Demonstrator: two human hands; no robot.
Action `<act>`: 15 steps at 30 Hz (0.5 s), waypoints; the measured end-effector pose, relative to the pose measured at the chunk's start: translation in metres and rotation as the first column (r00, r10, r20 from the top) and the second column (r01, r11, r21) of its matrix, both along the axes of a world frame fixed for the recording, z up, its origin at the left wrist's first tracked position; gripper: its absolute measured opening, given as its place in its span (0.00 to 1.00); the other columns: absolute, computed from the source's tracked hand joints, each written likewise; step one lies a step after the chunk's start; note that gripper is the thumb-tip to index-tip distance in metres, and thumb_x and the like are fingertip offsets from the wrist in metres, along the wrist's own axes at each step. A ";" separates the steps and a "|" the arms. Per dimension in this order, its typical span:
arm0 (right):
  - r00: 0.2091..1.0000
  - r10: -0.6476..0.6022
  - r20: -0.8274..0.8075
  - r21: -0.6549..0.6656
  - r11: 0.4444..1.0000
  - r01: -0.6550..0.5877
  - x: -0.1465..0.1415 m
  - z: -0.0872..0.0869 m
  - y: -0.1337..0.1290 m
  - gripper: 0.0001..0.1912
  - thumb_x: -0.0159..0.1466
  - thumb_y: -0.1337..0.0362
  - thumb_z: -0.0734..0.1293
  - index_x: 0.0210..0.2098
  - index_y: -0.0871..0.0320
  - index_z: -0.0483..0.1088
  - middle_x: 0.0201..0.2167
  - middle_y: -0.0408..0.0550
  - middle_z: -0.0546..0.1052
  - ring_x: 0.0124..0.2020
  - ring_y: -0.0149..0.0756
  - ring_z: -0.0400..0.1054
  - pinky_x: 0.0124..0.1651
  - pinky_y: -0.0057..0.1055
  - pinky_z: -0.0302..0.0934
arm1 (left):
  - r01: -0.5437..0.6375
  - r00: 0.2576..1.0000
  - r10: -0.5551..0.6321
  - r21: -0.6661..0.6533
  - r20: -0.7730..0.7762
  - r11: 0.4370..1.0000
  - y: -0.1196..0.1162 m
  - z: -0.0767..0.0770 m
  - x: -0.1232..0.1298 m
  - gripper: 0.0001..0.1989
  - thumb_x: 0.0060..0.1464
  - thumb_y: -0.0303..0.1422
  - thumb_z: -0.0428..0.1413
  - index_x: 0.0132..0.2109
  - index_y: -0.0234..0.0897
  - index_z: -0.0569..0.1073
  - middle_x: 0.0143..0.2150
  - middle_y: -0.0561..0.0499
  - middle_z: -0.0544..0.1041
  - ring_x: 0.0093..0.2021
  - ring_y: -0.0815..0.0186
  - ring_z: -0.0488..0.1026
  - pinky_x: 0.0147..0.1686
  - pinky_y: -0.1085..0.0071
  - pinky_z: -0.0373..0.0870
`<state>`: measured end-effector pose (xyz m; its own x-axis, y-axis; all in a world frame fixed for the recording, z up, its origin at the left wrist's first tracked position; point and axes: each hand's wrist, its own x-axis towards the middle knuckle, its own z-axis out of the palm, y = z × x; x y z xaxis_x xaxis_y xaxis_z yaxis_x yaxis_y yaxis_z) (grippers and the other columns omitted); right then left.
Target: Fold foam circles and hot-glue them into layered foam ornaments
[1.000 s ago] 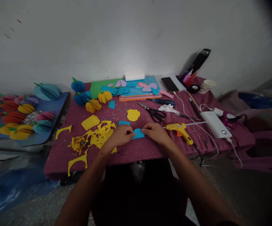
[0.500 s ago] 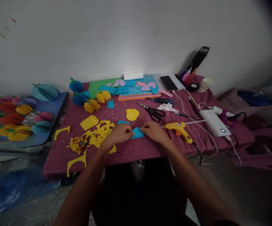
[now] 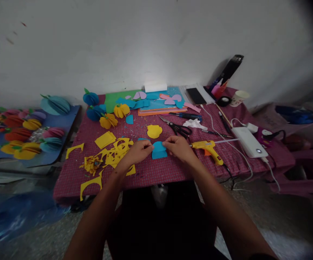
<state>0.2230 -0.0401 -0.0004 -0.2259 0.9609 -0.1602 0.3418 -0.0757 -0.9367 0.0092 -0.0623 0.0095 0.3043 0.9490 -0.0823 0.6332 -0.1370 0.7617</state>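
Note:
Between my two hands, near the front of the cloth-covered table, is a blue paper piece (image 3: 159, 151) with a rounded top and a crease across its middle. My left hand (image 3: 142, 149) pinches its upper left edge, and the fingertips of my right hand (image 3: 176, 146) grip its upper right edge. Just beyond lies a yellow scalloped paper shape (image 3: 154, 131). Partly behind my left hand rests another blue piece (image 3: 143, 139). Black scissors (image 3: 178, 129) and a yellow glue gun (image 3: 208, 148) lie to the right of my hands.
Yellow paper scraps (image 3: 115, 153) spread to the left, beside a stack of yellow paper (image 3: 105, 139). Finished paper pumpkins stand on a blue board (image 3: 67, 133) at far left. A white power bank (image 3: 247, 142), cables and a paper cup (image 3: 239, 98) occupy the right side.
The blue paper between my hands now shows a rounded upper part above a lower part, standing taller than before. My hands have shifted slightly upward, and the view has moved a little.

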 end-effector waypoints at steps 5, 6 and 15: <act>1.000 0.015 -0.020 0.016 1.000 -0.014 0.002 -0.009 0.001 0.09 0.57 0.59 0.68 0.29 0.58 0.73 0.17 0.39 0.70 0.17 0.28 0.59 0.22 0.26 0.53 | 0.005 1.000 -0.005 0.009 -0.021 1.000 0.002 -0.003 0.001 0.14 0.59 0.38 0.51 0.28 0.36 0.69 0.25 0.56 0.67 0.27 0.69 0.64 0.27 0.72 0.55; 1.000 0.019 -0.020 0.022 1.000 -0.018 0.002 -0.011 0.002 0.08 0.57 0.59 0.68 0.29 0.59 0.74 0.18 0.39 0.71 0.18 0.28 0.60 0.23 0.26 0.54 | 0.013 0.999 -0.013 0.018 -0.032 1.000 0.004 -0.004 0.001 0.14 0.59 0.38 0.51 0.28 0.36 0.70 0.25 0.56 0.68 0.27 0.69 0.64 0.27 0.72 0.55; 0.999 0.008 -0.047 0.084 0.996 -0.004 0.002 -0.017 0.009 0.08 0.57 0.60 0.68 0.28 0.59 0.75 0.22 0.41 0.73 0.22 0.29 0.62 0.26 0.27 0.56 | 0.032 0.998 -0.031 0.022 -0.063 0.999 0.009 -0.003 0.001 0.14 0.59 0.38 0.50 0.29 0.36 0.71 0.25 0.55 0.70 0.27 0.69 0.65 0.27 0.72 0.56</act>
